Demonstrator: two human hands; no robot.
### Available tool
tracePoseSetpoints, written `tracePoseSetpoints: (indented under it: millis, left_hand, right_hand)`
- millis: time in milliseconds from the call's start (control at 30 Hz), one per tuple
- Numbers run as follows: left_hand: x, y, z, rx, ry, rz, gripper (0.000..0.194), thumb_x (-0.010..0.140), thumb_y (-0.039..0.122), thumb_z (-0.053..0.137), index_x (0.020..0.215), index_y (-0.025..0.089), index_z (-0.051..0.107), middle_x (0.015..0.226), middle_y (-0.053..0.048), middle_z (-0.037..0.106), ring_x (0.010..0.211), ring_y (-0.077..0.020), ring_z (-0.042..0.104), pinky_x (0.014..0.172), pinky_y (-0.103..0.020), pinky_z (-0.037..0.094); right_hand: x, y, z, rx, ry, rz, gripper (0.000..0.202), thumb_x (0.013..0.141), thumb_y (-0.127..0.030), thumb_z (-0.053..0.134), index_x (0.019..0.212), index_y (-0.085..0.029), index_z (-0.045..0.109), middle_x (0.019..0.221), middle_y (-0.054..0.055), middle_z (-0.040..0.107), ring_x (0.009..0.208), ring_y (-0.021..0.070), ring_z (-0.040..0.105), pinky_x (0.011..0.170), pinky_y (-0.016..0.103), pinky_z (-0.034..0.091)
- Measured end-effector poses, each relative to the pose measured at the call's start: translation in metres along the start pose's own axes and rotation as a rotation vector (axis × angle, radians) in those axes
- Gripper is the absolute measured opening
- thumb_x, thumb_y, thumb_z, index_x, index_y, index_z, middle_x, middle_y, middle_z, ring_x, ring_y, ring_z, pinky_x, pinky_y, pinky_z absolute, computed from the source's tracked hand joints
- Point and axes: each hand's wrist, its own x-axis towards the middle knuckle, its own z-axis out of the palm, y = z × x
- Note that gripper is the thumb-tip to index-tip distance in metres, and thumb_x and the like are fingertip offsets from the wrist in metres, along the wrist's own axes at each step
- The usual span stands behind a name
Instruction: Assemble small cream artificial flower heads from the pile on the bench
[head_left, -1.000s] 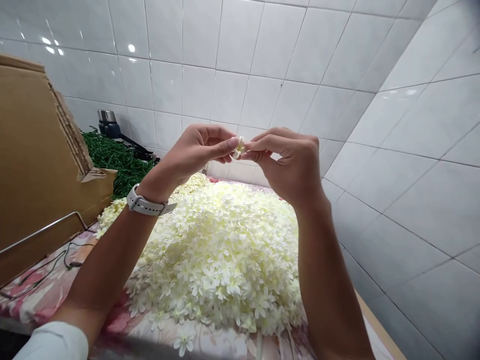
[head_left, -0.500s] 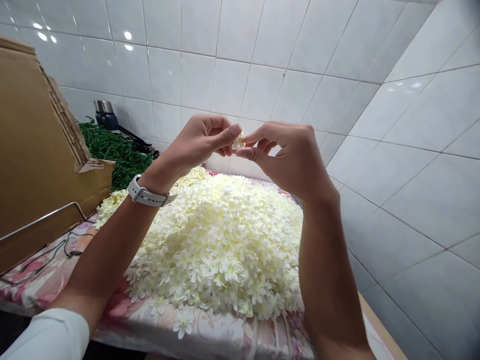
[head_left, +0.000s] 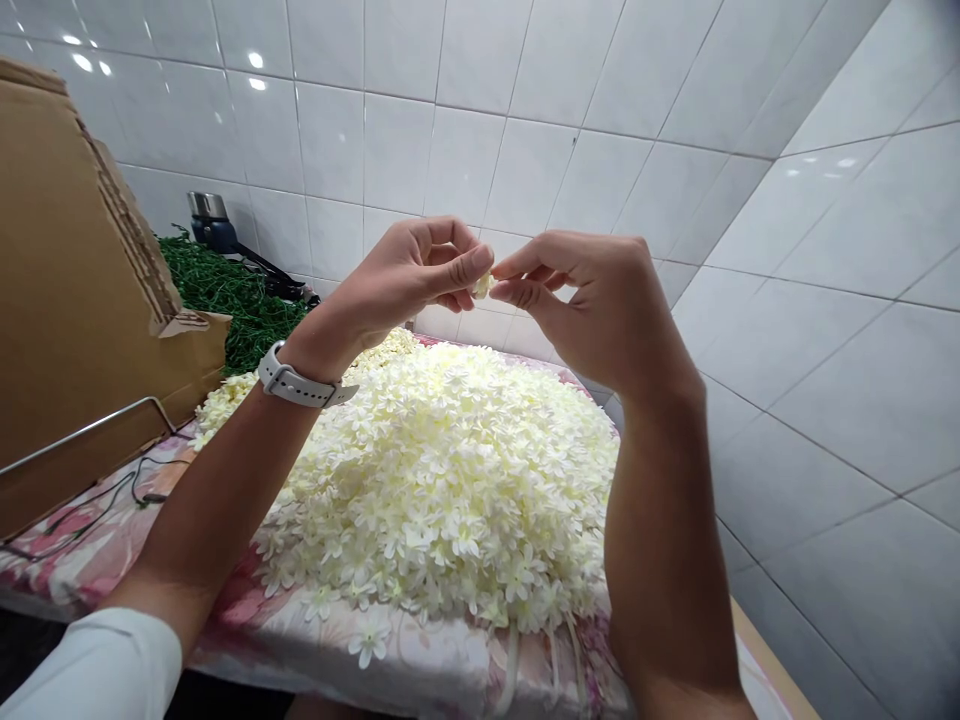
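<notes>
Both hands are raised above a large heap of white artificial flowers (head_left: pixel 465 470). My left hand (head_left: pixel 427 262), with a pale watch strap (head_left: pixel 296 385) on its wrist, pinches a small cream-white flower (head_left: pixel 482 286) between thumb and fingers. My right hand (head_left: pixel 581 300) has its thumb and index finger closed at the right edge of that same flower. Fingertips cover most of the flower, so its full shape is hidden.
A cardboard box (head_left: pixel 67 300) stands at the left. Behind it lie green wiry stems (head_left: pixel 232 300) and a dark flask (head_left: pixel 212 222). A cable (head_left: pixel 135 485) and one loose flower (head_left: pixel 368 641) lie on the floral cloth (head_left: pixel 420 670). Tiled walls (head_left: pixel 480 150) rise behind and at the right.
Both hands have shifted slightly right with the flower. My right finger and thumb have drawn closer together at its edge, and less of the flower shows.
</notes>
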Motion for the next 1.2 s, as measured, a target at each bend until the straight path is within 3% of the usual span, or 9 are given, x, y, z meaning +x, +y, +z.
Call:
tracePoseSetpoints:
  millis: [267, 533, 700, 900, 1100, 1200]
  left_hand:
    - [-0.0024, 0.0013, 0.0039, -0.003, -0.047, 0.010, 0.049, 0.071, 0.058, 0.082, 0.095, 0.016, 0.074, 0.078, -0.003, 0.070, 0.070, -0.0119, 0.069, 0.065, -0.025, 0.056]
    - [-0.0045, 0.0043, 0.0052, 0.007, -0.045, 0.035, 0.044, 0.074, 0.054, 0.081, 0.095, 0.015, 0.078, 0.079, -0.004, 0.071, 0.068, -0.0109, 0.068, 0.065, -0.025, 0.053]
    - [-0.0030, 0.0032, 0.0058, 0.023, -0.065, 0.097, 0.039, 0.079, 0.053, 0.080, 0.095, 0.018, 0.078, 0.081, -0.004, 0.074, 0.072, -0.0114, 0.069, 0.067, -0.025, 0.055]
    - [-0.0037, 0.0052, 0.0047, 0.039, -0.080, 0.105, 0.039, 0.079, 0.052, 0.081, 0.101, 0.020, 0.079, 0.082, -0.004, 0.075, 0.073, -0.0119, 0.068, 0.069, -0.026, 0.056]
    - [-0.0065, 0.0080, 0.0064, 0.006, -0.124, 0.049, 0.040, 0.077, 0.049, 0.084, 0.104, 0.019, 0.079, 0.080, -0.004, 0.074, 0.075, -0.0139, 0.070, 0.068, -0.027, 0.054]
    - [-0.0066, 0.0079, 0.0069, 0.025, -0.160, 0.044, 0.040, 0.076, 0.044, 0.086, 0.107, 0.021, 0.079, 0.080, -0.002, 0.073, 0.076, -0.0140, 0.069, 0.064, -0.026, 0.053]
  right_hand:
    - [-0.0005, -0.0017, -0.0027, 0.032, -0.027, 0.044, 0.007, 0.086, -0.018, 0.080, 0.082, -0.020, 0.074, 0.076, -0.002, 0.075, 0.069, 0.0115, 0.065, 0.064, 0.027, 0.051]
    - [-0.0010, -0.0021, -0.0070, 0.015, -0.023, 0.028, 0.018, 0.088, -0.036, 0.079, 0.080, -0.021, 0.074, 0.073, -0.002, 0.075, 0.067, 0.0126, 0.067, 0.063, 0.029, 0.053]
    - [-0.0009, -0.0039, -0.0061, 0.002, 0.103, 0.015, 0.014, 0.082, -0.032, 0.085, 0.079, -0.027, 0.072, 0.074, -0.004, 0.072, 0.067, 0.0144, 0.066, 0.060, 0.030, 0.055]
    - [-0.0003, -0.0073, -0.0076, 0.039, 0.028, -0.038, 0.022, 0.083, -0.011, 0.078, 0.082, -0.033, 0.077, 0.079, -0.001, 0.073, 0.070, 0.0178, 0.066, 0.064, 0.036, 0.057]
    - [-0.0002, -0.0062, -0.0084, 0.057, 0.047, -0.032, 0.016, 0.088, -0.026, 0.075, 0.077, -0.037, 0.077, 0.076, 0.001, 0.074, 0.072, 0.0246, 0.068, 0.064, 0.044, 0.054]
    - [0.0001, -0.0056, -0.0094, 0.030, 0.035, -0.044, 0.020, 0.090, -0.025, 0.072, 0.074, -0.037, 0.076, 0.075, 0.002, 0.073, 0.071, 0.0245, 0.067, 0.062, 0.043, 0.052]
